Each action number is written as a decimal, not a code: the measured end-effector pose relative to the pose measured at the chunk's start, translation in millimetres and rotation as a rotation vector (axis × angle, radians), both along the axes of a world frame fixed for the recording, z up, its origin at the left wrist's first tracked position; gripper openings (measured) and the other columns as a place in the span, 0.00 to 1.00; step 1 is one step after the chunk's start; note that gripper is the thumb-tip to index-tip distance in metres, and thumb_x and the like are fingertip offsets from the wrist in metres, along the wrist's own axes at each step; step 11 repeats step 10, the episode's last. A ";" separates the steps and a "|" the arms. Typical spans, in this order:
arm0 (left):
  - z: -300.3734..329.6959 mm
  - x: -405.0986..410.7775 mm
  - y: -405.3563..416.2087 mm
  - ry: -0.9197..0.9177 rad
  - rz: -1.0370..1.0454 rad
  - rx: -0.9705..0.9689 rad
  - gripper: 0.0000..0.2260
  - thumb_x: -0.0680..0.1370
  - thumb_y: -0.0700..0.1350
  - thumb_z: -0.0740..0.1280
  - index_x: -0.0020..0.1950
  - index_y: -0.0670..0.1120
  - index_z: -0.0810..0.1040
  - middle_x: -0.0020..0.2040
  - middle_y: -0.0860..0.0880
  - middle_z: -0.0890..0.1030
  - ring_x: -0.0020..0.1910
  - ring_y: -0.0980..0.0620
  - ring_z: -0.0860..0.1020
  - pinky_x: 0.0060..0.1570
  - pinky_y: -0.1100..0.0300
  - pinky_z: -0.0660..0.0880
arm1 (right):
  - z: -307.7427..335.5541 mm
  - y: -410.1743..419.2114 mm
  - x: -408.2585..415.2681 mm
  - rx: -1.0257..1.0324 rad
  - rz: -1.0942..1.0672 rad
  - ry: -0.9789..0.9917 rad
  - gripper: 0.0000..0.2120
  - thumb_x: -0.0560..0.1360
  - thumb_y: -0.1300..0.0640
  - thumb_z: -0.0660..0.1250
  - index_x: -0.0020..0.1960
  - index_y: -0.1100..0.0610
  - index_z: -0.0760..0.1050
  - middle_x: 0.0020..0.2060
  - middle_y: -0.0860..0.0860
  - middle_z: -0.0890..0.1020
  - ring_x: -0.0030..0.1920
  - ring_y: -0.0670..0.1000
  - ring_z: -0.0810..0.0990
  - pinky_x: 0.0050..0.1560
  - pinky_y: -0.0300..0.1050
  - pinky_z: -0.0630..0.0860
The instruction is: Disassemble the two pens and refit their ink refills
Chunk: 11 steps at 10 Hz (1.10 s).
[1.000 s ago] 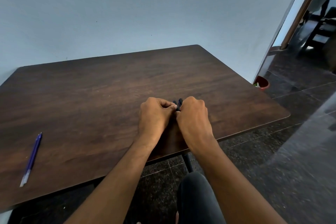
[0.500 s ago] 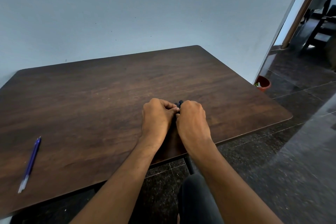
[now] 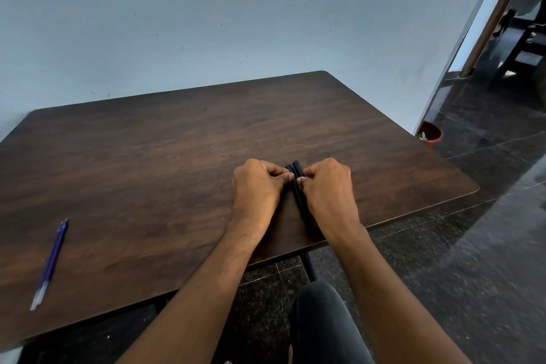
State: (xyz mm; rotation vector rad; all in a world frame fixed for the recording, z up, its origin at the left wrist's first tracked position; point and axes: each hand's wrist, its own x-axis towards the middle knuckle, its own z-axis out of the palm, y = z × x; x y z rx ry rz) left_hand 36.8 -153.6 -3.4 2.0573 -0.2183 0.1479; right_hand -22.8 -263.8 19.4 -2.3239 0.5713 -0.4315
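Observation:
A dark pen (image 3: 299,192) lies lengthwise on the brown table (image 3: 165,156) near its front edge, its far end poking out between my two hands. My left hand (image 3: 256,192) pinches it from the left with thumb and fingertips. My right hand (image 3: 328,190) pinches it from the right, and its wrist hides the pen's near end. A blue pen (image 3: 50,263) with a clear tip lies by itself at the table's front left, far from both hands.
The table's far edge runs along a pale blue wall (image 3: 236,23). On the dark tiled floor to the right stands a small red pot (image 3: 430,133) by a doorway. My knee (image 3: 322,322) shows below the table's front edge.
My hands have drawn slightly apart, so more of the dark pen shows between them. The blue pen has not moved.

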 end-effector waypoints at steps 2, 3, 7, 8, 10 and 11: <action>2.6 -3.2 0.1 0.005 0.006 0.008 0.04 0.69 0.50 0.79 0.37 0.55 0.86 0.32 0.57 0.84 0.35 0.63 0.82 0.42 0.57 0.82 | 0.2 -2.4 -0.7 0.017 0.003 -0.010 0.06 0.77 0.60 0.73 0.42 0.59 0.86 0.35 0.52 0.84 0.35 0.49 0.83 0.40 0.49 0.84; 3.4 -5.4 1.7 0.026 -0.005 0.013 0.05 0.68 0.51 0.80 0.36 0.55 0.86 0.32 0.58 0.84 0.34 0.64 0.82 0.40 0.58 0.82 | 0.3 -4.8 -1.3 0.067 -0.013 -0.022 0.06 0.76 0.57 0.74 0.42 0.58 0.86 0.35 0.51 0.84 0.35 0.48 0.83 0.39 0.49 0.85; 2.7 -8.0 3.9 0.037 -0.016 -0.004 0.09 0.67 0.50 0.80 0.31 0.58 0.83 0.30 0.60 0.83 0.34 0.66 0.81 0.37 0.66 0.78 | -2.1 -9.6 3.3 0.100 -0.030 -0.023 0.05 0.75 0.56 0.75 0.41 0.56 0.86 0.34 0.49 0.84 0.34 0.46 0.83 0.37 0.46 0.85; 3.5 -9.0 5.1 0.031 -0.029 -0.012 0.06 0.68 0.49 0.80 0.34 0.56 0.85 0.31 0.59 0.83 0.34 0.67 0.81 0.37 0.69 0.76 | -2.1 -10.1 3.0 0.096 -0.022 -0.026 0.07 0.76 0.56 0.74 0.40 0.56 0.86 0.33 0.49 0.84 0.33 0.46 0.83 0.34 0.42 0.83; 19.6 -3.6 21.9 0.005 -0.069 0.147 0.05 0.74 0.48 0.75 0.50 0.53 0.86 0.41 0.58 0.84 0.36 0.67 0.77 0.33 0.79 0.68 | 3.2 10.5 3.0 -0.261 0.041 -0.171 0.12 0.80 0.56 0.66 0.47 0.65 0.80 0.49 0.61 0.81 0.51 0.58 0.79 0.49 0.45 0.72; 19.6 -3.6 21.9 0.005 -0.069 0.147 0.05 0.74 0.48 0.75 0.50 0.53 0.86 0.41 0.58 0.84 0.36 0.67 0.77 0.33 0.79 0.68 | 3.2 10.5 3.0 -0.261 0.041 -0.171 0.12 0.80 0.56 0.66 0.47 0.65 0.80 0.49 0.61 0.81 0.51 0.58 0.79 0.49 0.45 0.72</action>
